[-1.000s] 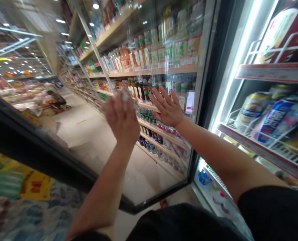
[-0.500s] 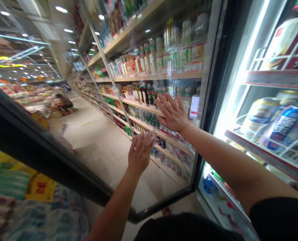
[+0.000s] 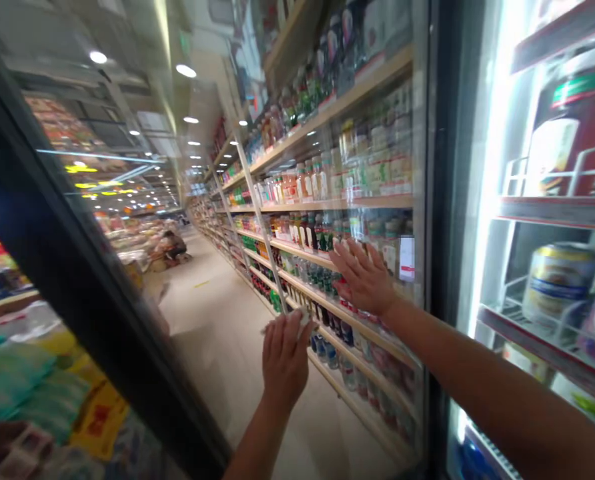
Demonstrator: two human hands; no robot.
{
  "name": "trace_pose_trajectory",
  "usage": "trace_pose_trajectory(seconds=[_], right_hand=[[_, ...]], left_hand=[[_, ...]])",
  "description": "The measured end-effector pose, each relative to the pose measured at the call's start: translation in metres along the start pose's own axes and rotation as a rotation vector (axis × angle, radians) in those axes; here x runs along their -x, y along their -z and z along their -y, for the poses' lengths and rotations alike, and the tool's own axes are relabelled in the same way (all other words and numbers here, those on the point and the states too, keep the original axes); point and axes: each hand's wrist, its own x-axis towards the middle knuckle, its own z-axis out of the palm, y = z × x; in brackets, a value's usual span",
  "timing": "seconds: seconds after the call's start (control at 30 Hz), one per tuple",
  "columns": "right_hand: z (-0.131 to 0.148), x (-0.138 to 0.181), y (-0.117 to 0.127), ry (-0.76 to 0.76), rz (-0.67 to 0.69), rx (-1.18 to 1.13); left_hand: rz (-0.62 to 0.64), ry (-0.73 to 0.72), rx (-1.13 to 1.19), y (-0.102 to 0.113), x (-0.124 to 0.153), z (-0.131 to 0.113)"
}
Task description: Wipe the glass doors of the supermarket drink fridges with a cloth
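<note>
In the head view, my left hand (image 3: 285, 357) is pressed to the glass door (image 3: 237, 400) of a fridge. Under its fingers is a thin white cloth or tissue (image 3: 305, 316), mostly hidden by the hand, with edges poking out at the fingertips. Higher and to the right, my right hand (image 3: 365, 277) lies flat with fingers spread, against the same pane as far as I can tell, holding nothing. The door stands open, its black frame (image 3: 102, 260) slanting down on the left.
Through the pane show long shelves of bottles (image 3: 302, 187) along an aisle (image 3: 202, 320), with a crouching person (image 3: 173, 247) far off. Right of the door, the lit fridge holds cans (image 3: 560, 283) on wire shelves (image 3: 547, 213). Packaged goods (image 3: 32, 387) sit at lower left.
My view has tilted upward and shifted, so both hands now appear lower and slightly further right. The left hand still has the white cloth; the right hand stays spread.
</note>
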Motion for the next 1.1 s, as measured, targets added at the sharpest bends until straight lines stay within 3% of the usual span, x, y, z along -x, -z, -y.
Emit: trace_pose_trajectory(seconds=[0.07, 0.2, 0.27, 0.4, 0.5, 0.6, 0.7, 0.8, 0.9, 0.97, 1.03, 1.1], right_hand=[[-0.001, -0.002, 0.002, 0.004, 0.003, 0.014], [-0.015, 0.002, 0.009, 0.055, 0.053, 0.008], [-0.027, 0.013, 0.012, -0.048, 0.068, 0.042], [-0.046, 0.038, 0.007, -0.403, 0.029, 0.118], [-0.049, 0.047, -0.003, -0.440, 0.008, 0.109], [-0.046, 0.047, -0.007, -0.439, -0.010, 0.108], [-0.045, 0.046, -0.005, -0.424, -0.013, 0.110], [-0.046, 0.047, -0.002, -0.427, -0.018, 0.110], [-0.046, 0.048, -0.001, -0.422, -0.020, 0.101], [-0.046, 0.049, -0.001, -0.419, -0.020, 0.095], [-0.046, 0.050, -0.001, -0.418, -0.024, 0.093], [-0.046, 0.050, 0.000, -0.420, -0.021, 0.092]], left_hand=[[-0.028, -0.036, -0.044, 0.002, -0.014, 0.011], [-0.155, 0.053, -0.181, 0.011, -0.047, 0.039], [-0.145, 0.067, -0.188, 0.014, -0.055, 0.045], [-0.120, 0.129, -0.158, 0.014, -0.053, 0.034], [-0.150, 0.192, -0.119, 0.007, -0.043, 0.012], [-0.055, 0.041, -0.027, 0.001, -0.036, -0.002], [0.011, -0.091, -0.008, 0.004, -0.050, 0.011], [-0.148, 0.114, -0.082, 0.015, -0.077, 0.033], [-0.276, 0.316, -0.080, 0.016, -0.092, 0.026], [-0.218, 0.237, -0.009, 0.008, -0.088, 0.003], [-0.047, -0.027, 0.065, -0.001, -0.079, -0.021], [0.054, -0.163, 0.079, -0.004, -0.074, -0.031]])
